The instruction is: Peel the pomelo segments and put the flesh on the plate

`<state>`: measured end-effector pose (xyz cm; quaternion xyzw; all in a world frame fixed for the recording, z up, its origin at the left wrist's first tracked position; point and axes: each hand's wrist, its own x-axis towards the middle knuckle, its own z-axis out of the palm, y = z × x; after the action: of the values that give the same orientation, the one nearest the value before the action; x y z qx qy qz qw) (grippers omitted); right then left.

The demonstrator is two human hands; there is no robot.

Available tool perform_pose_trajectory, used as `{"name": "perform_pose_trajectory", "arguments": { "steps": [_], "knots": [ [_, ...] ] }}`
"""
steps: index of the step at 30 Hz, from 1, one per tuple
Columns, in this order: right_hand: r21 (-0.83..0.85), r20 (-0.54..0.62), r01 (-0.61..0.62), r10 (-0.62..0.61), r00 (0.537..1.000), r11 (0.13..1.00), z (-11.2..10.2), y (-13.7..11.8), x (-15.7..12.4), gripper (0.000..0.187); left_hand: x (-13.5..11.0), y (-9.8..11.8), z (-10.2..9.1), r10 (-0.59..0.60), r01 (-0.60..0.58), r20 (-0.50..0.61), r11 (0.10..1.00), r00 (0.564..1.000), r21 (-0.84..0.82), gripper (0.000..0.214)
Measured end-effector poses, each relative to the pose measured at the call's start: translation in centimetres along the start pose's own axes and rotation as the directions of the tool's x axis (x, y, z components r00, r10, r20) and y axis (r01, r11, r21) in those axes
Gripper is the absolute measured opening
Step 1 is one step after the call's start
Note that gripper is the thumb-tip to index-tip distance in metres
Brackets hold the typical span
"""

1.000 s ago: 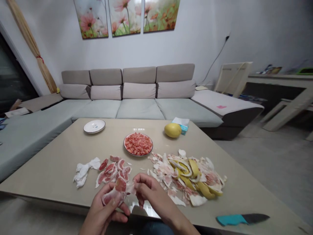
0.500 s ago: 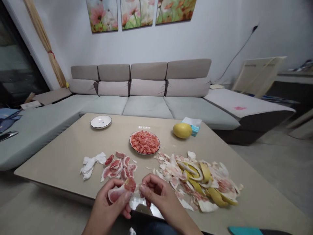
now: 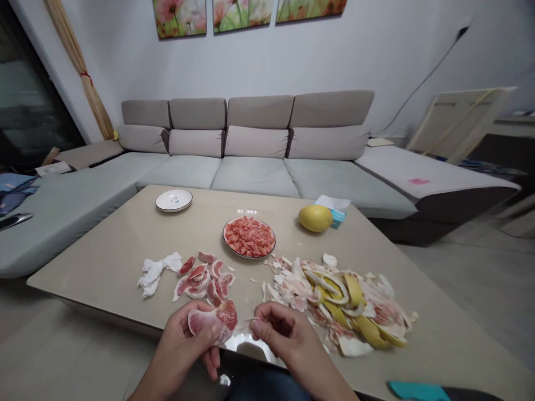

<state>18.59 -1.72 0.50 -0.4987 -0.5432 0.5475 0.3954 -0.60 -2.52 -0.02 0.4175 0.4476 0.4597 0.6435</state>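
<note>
I am gripping the pomelo segment [image 3: 213, 320] over the counter's [image 3: 104, 262] near edge, my left hand's [image 3: 184, 340] fingers clamped around it. My right hand's [image 3: 284, 334] fingers are pinching its membrane strip [image 3: 246, 324], which I am drawing farther off than a second ago, baring more red flesh. Mid-counter, the plate [image 3: 226, 240] is carrying heaped flesh pieces [image 3: 249, 235]. The small plate [image 3: 161, 203], toward the far left corner, is showing only a bluish mark.

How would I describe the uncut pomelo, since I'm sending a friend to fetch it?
On the beige table, look past the plate of pink fruit pieces to the far right. The pomelo sits beside a tissue pack; it alone is round, yellow and unpeeled.
</note>
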Motion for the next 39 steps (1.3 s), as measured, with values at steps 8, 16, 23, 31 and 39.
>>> {"name": "perform_pose_trajectory", "arguments": {
  "steps": [8,16,23,31,39],
  "knots": [
    [-0.319,-0.434,-0.035,-0.113,0.894,0.947,-9.5,3.3,1.3,0.032,-0.3,0.9,-1.4,-0.092,0.073,-0.071,0.969,0.993,-0.237,0.034],
    [-0.746,-0.456,-0.131,-0.358,0.815,0.653,-12.8,6.7,2.6,0.034,-0.2,0.5,0.3,-0.059,0.056,-0.042,0.996,0.997,-0.065,0.035],
    [-0.932,-0.297,-0.171,-0.403,0.866,0.321,-13.4,6.9,3.3,0.036,-0.3,0.8,1.0,-0.021,0.030,-0.085,0.994,0.996,0.102,0.032],
    [-0.691,-0.016,0.214,-0.311,0.950,0.690,-7.6,-0.5,0.3,0.024,-0.6,1.3,0.7,0.105,-0.082,-0.031,0.896,0.994,0.437,0.019],
    [-0.578,0.329,0.322,-0.148,0.933,0.750,-2.5,-6.8,-1.7,0.017,-0.3,3.0,0.4,0.056,-0.262,0.287,0.594,0.956,0.760,0.012]
  ]
}}
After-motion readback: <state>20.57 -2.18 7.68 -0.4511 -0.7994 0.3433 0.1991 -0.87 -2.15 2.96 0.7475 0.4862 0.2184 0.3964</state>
